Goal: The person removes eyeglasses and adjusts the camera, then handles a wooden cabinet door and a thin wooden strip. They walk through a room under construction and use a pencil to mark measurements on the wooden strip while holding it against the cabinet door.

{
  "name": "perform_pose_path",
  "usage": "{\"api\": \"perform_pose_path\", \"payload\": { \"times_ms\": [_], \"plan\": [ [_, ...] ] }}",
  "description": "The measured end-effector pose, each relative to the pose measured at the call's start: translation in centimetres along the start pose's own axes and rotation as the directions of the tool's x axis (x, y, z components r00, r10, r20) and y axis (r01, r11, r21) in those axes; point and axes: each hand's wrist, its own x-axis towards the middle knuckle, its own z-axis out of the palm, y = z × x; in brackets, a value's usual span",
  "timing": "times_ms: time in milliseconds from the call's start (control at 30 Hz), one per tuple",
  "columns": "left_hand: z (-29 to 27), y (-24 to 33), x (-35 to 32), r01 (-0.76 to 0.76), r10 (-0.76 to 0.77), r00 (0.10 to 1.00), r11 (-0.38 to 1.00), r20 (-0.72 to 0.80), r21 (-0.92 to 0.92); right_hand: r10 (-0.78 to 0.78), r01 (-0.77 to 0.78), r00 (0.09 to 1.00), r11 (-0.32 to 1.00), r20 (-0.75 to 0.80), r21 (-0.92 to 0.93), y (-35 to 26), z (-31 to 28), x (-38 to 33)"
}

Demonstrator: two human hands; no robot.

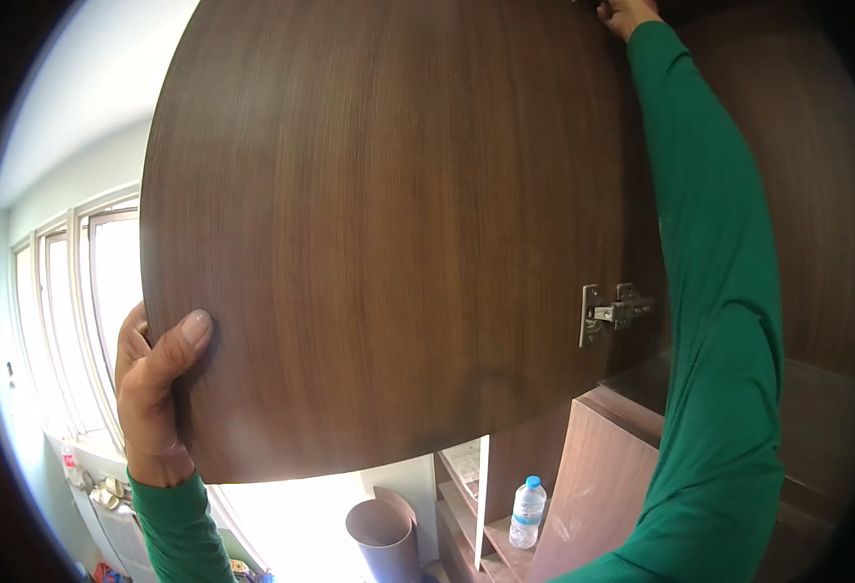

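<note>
A dark brown wooden cabinet door (389, 223) stands swung open and fills most of the view. My left hand (155, 384) grips its lower left edge, thumb on the inner face. A metal hinge (614, 313) joins the door to the cabinet body on the right. My right hand (627, 14) reaches up in a green sleeve to the top of the door near its hinge side; its fingers are cut off by the picture's edge, so what it holds is hidden.
The brown cabinet body (816, 243) lies right of my arm. Below are wooden shelves with a clear plastic water bottle (527, 512) and a rolled brown sheet (384, 534). Bright windows (87, 291) run along the left wall.
</note>
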Motion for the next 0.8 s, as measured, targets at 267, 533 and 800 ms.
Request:
{"api": "perform_pose_path", "payload": {
  "times_ms": [267,533,800],
  "plan": [
    [0.5,0.5,-0.9,-0.013,0.007,0.998,0.997,-0.070,-0.080,0.005,-0.004,1.000,0.997,-0.011,0.076,0.0,-0.4,-0.9],
    [0.5,1.0,-1.1,-0.033,0.032,0.997,0.999,-0.070,-0.019,0.062,-0.063,0.998,0.998,0.017,0.025,-0.9,-0.6,-1.4],
    [0.4,0.3,-0.7,-0.019,0.019,1.000,0.998,-0.002,-0.058,-0.029,0.007,0.994,0.979,0.109,0.204,0.8,-1.2,0.1]
  ]
}}
